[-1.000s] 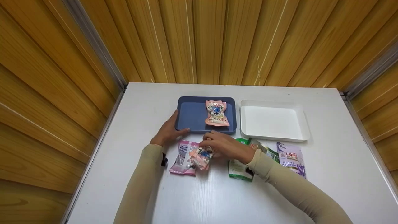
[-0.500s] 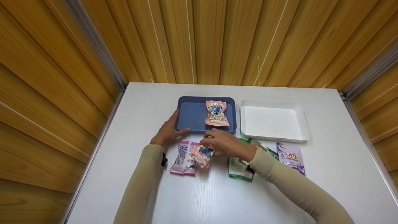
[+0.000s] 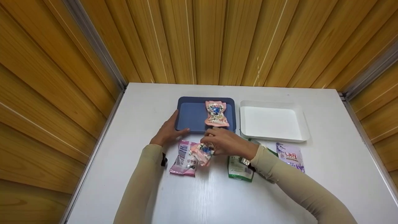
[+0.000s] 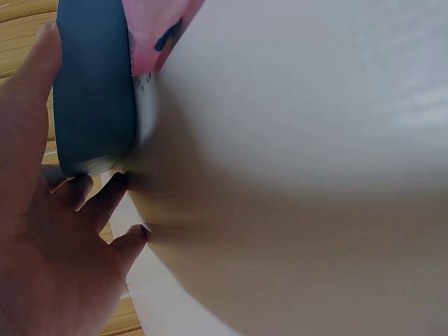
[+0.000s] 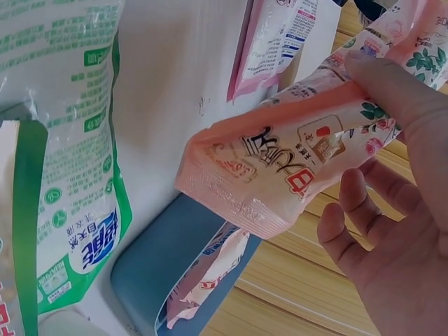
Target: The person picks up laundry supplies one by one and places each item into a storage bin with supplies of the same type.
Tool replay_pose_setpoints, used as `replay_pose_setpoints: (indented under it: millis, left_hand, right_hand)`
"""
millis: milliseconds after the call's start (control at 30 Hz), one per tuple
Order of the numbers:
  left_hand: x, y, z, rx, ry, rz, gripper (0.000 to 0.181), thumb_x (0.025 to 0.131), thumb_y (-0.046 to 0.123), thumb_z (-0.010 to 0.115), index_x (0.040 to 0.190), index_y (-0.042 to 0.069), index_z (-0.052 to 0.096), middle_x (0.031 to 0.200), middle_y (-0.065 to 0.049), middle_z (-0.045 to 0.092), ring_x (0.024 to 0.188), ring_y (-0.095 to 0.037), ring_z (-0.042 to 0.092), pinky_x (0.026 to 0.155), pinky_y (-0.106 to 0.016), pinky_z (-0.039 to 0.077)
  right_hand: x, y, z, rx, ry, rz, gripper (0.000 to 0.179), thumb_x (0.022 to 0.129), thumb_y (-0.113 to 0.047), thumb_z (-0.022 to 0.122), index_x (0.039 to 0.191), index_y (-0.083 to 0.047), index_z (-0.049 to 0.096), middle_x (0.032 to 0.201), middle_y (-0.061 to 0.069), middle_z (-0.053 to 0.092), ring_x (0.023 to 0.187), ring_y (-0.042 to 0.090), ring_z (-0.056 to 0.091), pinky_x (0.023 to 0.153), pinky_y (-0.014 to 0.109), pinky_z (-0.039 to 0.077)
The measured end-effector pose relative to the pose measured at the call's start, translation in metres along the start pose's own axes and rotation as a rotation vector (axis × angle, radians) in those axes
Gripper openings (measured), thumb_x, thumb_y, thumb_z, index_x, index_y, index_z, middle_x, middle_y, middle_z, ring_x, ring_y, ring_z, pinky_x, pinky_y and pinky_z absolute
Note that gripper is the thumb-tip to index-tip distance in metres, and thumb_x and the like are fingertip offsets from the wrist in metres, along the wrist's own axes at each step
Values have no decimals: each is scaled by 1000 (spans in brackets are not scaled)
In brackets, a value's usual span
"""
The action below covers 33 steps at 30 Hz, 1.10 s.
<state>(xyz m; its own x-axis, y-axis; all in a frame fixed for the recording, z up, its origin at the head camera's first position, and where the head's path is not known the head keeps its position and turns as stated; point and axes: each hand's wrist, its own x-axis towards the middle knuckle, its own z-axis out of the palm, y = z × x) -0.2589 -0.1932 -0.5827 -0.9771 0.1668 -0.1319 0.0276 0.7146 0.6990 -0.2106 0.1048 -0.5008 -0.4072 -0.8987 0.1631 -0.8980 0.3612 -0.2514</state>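
My left hand lies at the near left corner of the blue tray. Its thumb extends along the front wall and its fingers touch the left side, as the left wrist view also shows. Just in front of the tray, my right hand pinches a pink floral packet between thumb and fingers, the packet's printed end hanging free. A similar pink packet lies inside the tray, on its right side. Beneath and left of the held packet is a pink-purple packet on the table.
A white tray stands right of the blue one. Green-and-white laundry detergent pouches lie under the right forearm, partly hidden by it. Farther right is a purple packet. Wooden panels close in the white table.
My right hand has risen slightly toward the blue tray with the pink packet in its grip. The forearm now covers more of the green pouches. My left hand has stayed put.
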Motion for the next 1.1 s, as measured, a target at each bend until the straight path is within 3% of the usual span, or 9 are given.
replay_pose_setpoints:
  millis: [400, 567, 767, 1100]
  left_hand:
    - [-1, 1, -1, 65, 0, 7, 120, 86, 61, 75, 167, 19, -2, 174, -1, -4, 158, -27, 10, 126, -46, 17]
    - [-1, 3, -1, 65, -3, 12, 117, 87, 58, 77, 167, 19, 1, 174, 0, -3, 158, -28, 9, 126, -49, 17]
    - [-3, 3, -2, 66, -4, 0, 114, 87, 58, 76, 167, 20, 5, 173, 4, -1, 158, -26, 10, 126, -47, 17]
    - [-2, 4, -1, 46, 3, -1, 113, 87, 57, 77, 167, 21, 5, 174, 4, 0, 158, -27, 10, 126, -48, 17]
  right_hand:
    - [0, 4, -10, -47, 11, -23, 58, 72, -15, 94, 124, -22, 69, 110, 0, 63, 94, 16, 58, 79, 31, 54]
    - [-2, 7, -13, -40, 28, -24, 60, 72, -15, 94, 126, -21, 69, 116, 1, 64, 101, 18, 60, 85, 33, 55]
    - [0, 12, -16, -41, 15, -17, 60, 71, -13, 95, 125, -20, 70, 115, 4, 64, 98, 20, 61, 84, 34, 56]
    - [1, 18, -20, -61, 22, -24, 64, 70, -17, 96, 129, -17, 69, 126, 8, 64, 102, 24, 63, 88, 38, 56]
